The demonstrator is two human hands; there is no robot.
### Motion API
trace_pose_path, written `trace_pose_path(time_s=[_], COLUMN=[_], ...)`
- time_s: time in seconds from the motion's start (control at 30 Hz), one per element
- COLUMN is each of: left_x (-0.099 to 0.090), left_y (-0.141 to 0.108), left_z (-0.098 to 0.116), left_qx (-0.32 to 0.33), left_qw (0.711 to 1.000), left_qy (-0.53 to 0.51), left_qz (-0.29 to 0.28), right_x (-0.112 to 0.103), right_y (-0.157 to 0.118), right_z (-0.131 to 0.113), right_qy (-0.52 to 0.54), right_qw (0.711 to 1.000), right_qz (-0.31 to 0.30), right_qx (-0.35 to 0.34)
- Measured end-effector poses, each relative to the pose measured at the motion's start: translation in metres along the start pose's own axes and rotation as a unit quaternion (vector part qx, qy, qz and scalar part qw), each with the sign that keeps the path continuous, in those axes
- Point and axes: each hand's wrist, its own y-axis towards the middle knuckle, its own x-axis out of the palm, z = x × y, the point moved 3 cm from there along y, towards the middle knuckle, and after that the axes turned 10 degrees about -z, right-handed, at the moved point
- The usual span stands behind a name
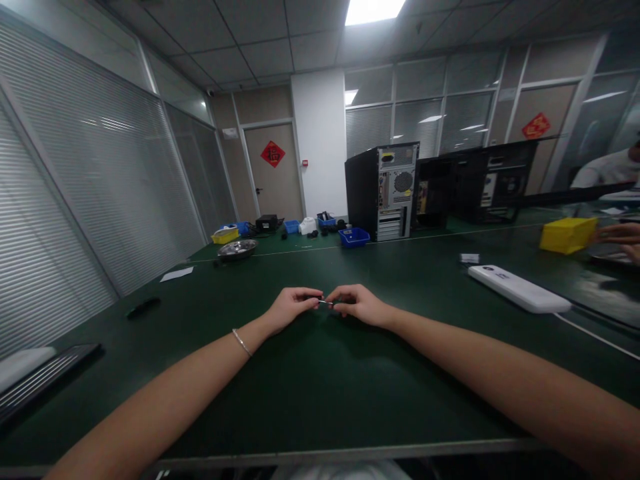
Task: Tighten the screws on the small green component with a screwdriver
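"so, what are the fingers doing?"

"left hand (293, 308) and right hand (361, 305) both have thumb and fingers pinched on a small thin piece (326, 303); it spans the gap between them, over the green table (320, 400) – too small to name."

"and around them?"

"a metal bowl (237, 249) farther back on the left; a blue tray (354, 237) in front of a computer tower (383, 190); off to the right, a white power bar (517, 288) – its cable trailing away; beyond it, a yellow box (569, 235)."
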Motion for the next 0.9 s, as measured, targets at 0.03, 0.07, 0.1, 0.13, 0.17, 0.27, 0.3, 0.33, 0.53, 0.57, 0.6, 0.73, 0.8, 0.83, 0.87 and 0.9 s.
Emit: trace_pose_path(time_s=[0.03,0.07,0.1,0.13,0.17,0.27,0.3,0.33,0.53,0.57,0.6,0.73,0.8,0.83,0.87,0.9], left_x=[0.000,0.000,0.000,0.000,0.000,0.001,0.002,0.002,0.001,0.001,0.001,-0.002,-0.003,-0.004,-0.004,-0.003], left_y=[0.000,0.000,-0.001,-0.001,-0.001,-0.002,-0.001,-0.001,0.001,0.002,0.002,0.004,0.004,0.004,0.004,0.003], left_z=[0.000,0.000,0.001,0.002,0.003,0.004,0.004,0.004,0.000,0.000,-0.001,-0.003,-0.003,-0.003,-0.003,-0.002], left_qx=[-0.004,-0.006,-0.007,-0.006,-0.006,-0.008,-0.010,-0.013,0.002,0.006,0.008,0.025,0.032,0.032,0.030,0.028], left_qw=[1.000,1.000,0.999,0.999,0.999,0.999,0.999,0.999,0.999,0.999,0.999,0.999,0.999,0.999,0.998,0.998], left_qy=[-0.006,-0.011,-0.015,-0.018,-0.020,-0.020,-0.021,-0.024,-0.038,-0.038,-0.036,-0.023,-0.006,0.008,0.027,0.049], left_qz=[-0.009,-0.019,-0.027,-0.033,-0.038,-0.045,-0.046,-0.046,-0.019,-0.014,-0.009,0.022,0.038,0.042,0.043,0.039], right_x=[0.000,0.000,0.000,0.001,0.001,0.003,0.003,0.003,0.002,0.002,0.002,0.001,0.001,0.001,0.001,0.000], right_y=[0.000,0.000,-0.001,-0.001,-0.001,0.000,0.000,0.001,0.003,0.003,0.003,0.002,0.002,0.001,0.001,0.001], right_z=[0.000,-0.001,-0.002,-0.003,-0.003,-0.003,-0.001,0.000,0.008,0.008,0.007,0.003,0.000,-0.001,-0.001,-0.002], right_qy=[0.003,0.007,0.012,0.019,0.025,0.030,0.029,0.029,0.029,0.029,0.028,0.027,0.025,0.024,0.024,0.024], right_qw=[1.000,1.000,1.000,1.000,1.000,0.999,0.999,0.999,0.999,0.999,0.999,1.000,1.000,1.000,0.999,0.999], right_qz=[-0.004,-0.008,-0.011,-0.013,-0.014,-0.021,-0.022,-0.022,-0.010,-0.007,-0.004,0.010,0.015,0.018,0.020,0.022], right_qx=[-0.002,-0.005,-0.007,-0.009,-0.011,-0.010,-0.008,-0.006,-0.013,-0.014,-0.014,-0.013,-0.010,-0.009,-0.008,-0.007])
